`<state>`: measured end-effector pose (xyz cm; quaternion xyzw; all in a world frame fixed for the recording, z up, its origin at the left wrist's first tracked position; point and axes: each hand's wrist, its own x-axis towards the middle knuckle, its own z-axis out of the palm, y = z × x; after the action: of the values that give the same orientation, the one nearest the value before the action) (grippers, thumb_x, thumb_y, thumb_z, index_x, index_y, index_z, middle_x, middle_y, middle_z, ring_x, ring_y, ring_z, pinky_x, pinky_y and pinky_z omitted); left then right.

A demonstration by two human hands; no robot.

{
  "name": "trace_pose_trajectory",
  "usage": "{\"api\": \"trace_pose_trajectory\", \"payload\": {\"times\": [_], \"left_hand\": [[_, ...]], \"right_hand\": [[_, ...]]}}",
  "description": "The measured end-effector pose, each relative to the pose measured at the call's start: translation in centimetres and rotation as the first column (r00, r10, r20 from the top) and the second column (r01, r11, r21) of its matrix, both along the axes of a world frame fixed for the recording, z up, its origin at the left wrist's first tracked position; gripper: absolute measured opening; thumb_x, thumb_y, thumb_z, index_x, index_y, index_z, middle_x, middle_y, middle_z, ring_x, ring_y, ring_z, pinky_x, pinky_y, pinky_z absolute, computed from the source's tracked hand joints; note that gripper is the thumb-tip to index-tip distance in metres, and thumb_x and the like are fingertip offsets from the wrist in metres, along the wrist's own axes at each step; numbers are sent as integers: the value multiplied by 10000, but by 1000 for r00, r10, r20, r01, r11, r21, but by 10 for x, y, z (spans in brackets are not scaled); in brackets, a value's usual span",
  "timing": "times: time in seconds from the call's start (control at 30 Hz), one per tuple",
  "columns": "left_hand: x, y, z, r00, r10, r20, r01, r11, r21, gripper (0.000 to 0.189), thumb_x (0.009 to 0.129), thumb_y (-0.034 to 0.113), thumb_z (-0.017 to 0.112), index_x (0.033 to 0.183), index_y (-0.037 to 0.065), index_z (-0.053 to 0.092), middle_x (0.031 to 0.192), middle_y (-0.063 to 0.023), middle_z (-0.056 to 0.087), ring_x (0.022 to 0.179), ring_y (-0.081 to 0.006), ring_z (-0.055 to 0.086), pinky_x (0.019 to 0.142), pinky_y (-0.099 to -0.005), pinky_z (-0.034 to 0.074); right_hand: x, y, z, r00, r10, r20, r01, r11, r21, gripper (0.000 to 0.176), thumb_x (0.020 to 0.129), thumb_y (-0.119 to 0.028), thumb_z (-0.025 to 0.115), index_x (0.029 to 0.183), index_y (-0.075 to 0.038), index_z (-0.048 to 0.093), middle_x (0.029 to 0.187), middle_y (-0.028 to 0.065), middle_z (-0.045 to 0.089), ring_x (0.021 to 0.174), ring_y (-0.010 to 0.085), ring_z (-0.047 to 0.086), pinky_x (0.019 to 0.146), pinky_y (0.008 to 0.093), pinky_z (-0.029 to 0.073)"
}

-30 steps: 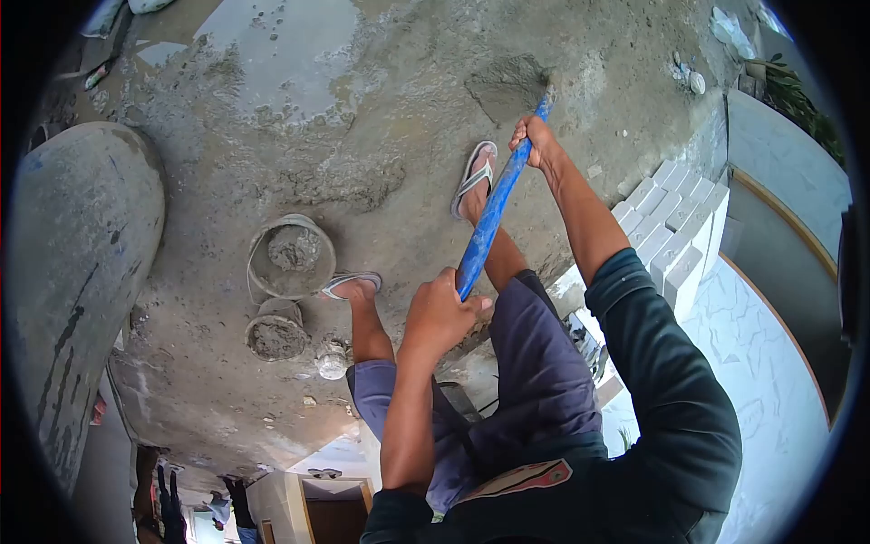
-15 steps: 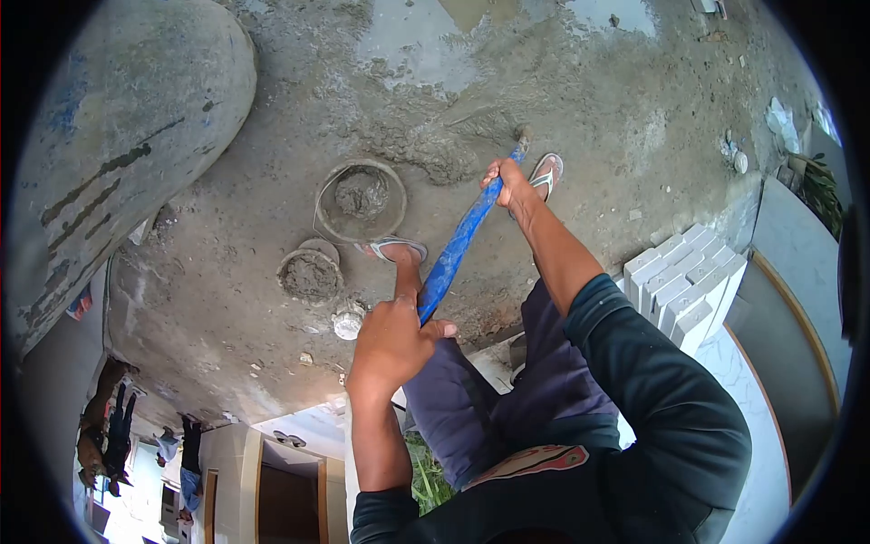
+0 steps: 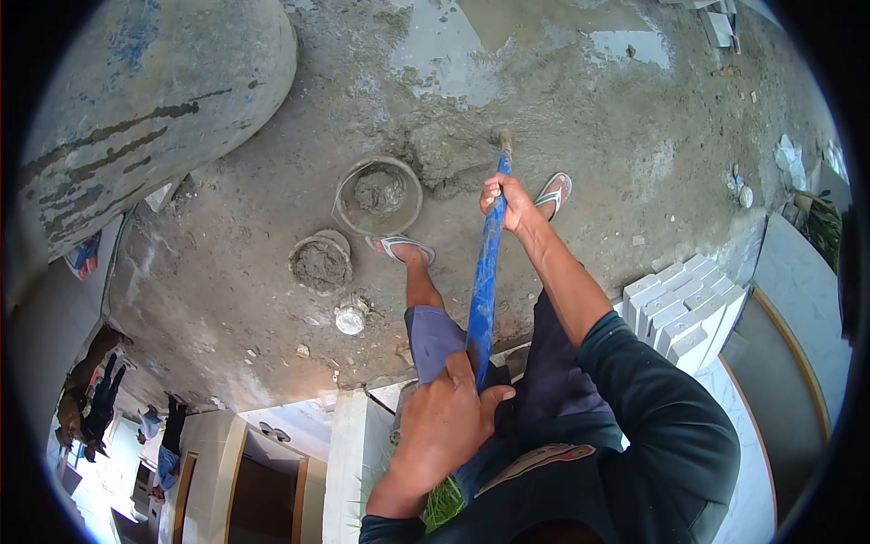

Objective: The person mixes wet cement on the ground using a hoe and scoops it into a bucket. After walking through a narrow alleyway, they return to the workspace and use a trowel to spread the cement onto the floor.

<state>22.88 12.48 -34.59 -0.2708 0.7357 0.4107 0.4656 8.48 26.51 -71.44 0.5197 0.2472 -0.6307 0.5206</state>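
Note:
A long hoe [image 3: 488, 272] with a blue handle slants away from my body, its far end coated in grey mortar and its blade mostly hidden. My right hand [image 3: 509, 201] wraps the handle near that far end. Closer to my lap, my left hand [image 3: 449, 417] grips the near end, thumb sticking out to the side. Wet mortar [image 3: 444, 156] lies heaped on the ground just left of the hoe's far end. Beside my sandalled left foot stands a large bucket [image 3: 414, 213] with mortar inside. A smaller bucket [image 3: 343, 243] of mortar sits nearer.
A big mortar-stained drum [image 3: 208, 63] fills the upper left. White blocks [image 3: 689, 308] are stacked at my right. A white container [image 3: 352, 315] stands near the small bucket. Puddles [image 3: 444, 45] spread at the far side. Several people [image 3: 168, 444] are at the lower left.
The hoe has come closer to my body and stands more in line with it. My left hand has moved down and right, and my right hand slightly nearer.

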Motion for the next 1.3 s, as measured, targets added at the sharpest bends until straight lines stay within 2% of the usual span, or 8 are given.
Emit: {"api": "trace_pose_trajectory", "payload": {"times": [0.13,0.27,0.4,0.57,0.8,0.87,0.93,1.3], "left_hand": [[130,-26,39,988,156,-20,-155,987,41,578,806,405,743,1101,-21,487,666,-221,609,657,-413,649,580,-453,494],[278,-43,27,903,311,296,-284,950,-132,428,717,298,822,999,74,591,734,-159,652,726,-376,649,649,-454,483],[428,-39,-91,842,460,280,-264,806,-530,213,682,206,820,775,83,674,724,-126,687,675,-327,667,623,-433,503],[491,-4,-156,803,438,405,-341,894,-291,394,671,359,836,1018,206,730,842,-96,720,825,-313,691,770,-429,529],[333,38,-155,817,548,179,-556,831,-7,549,671,459,832,1068,112,677,816,-137,694,764,-331,673,738,-444,511],[251,30,-174,756,655,-9,-647,749,143,485,694,342,856,1016,58,632,701,-65,626,660,-203,638,621,-339,505],[179,30,-208,369,920,134,-823,256,508,476,755,236,825,1103,55,556,674,-23,564,598,-121,590,536,-267,472],[-29,69,-260,-231,933,275,-781,-347,520,402,836,271,770,978,45,470,644,8,472,420,-69,443,384,-238,378]], "right_hand": [[58,-28,91,992,50,-114,-42,997,70,220,837,-84,522,667,-144,397,566,-34,384,475,89,404,485,290,408],[161,-75,159,958,170,-229,-110,961,254,124,848,-86,534,761,-90,446,619,13,438,511,134,458,517,344,447],[279,-111,106,923,296,-245,-252,948,195,102,841,-64,582,777,-50,502,663,63,513,568,200,546,574,399,514],[291,-131,75,818,524,-237,-461,844,276,82,847,-46,572,779,-16,536,687,85,542,605,223,580,607,396,534],[136,-141,106,732,542,-413,-467,840,277,105,832,-45,546,746,-23,491,609,61,502,498,173,523,488,354,495],[69,-168,77,658,557,-506,-462,830,313,103,834,-55,529,743,-34,485,579,36,470,450,146,471,437,334,446],[-3,-210,51,565,602,-564,-506,793,339,96,834,-53,524,749,-49,479,574,25,458,442,134,450,412,322,417],[-80,-303,-51,-134,849,-512,-722,270,637,118,785,-34,584,702,18,518,558,104,515,423,207,497,384,354,419]]}}
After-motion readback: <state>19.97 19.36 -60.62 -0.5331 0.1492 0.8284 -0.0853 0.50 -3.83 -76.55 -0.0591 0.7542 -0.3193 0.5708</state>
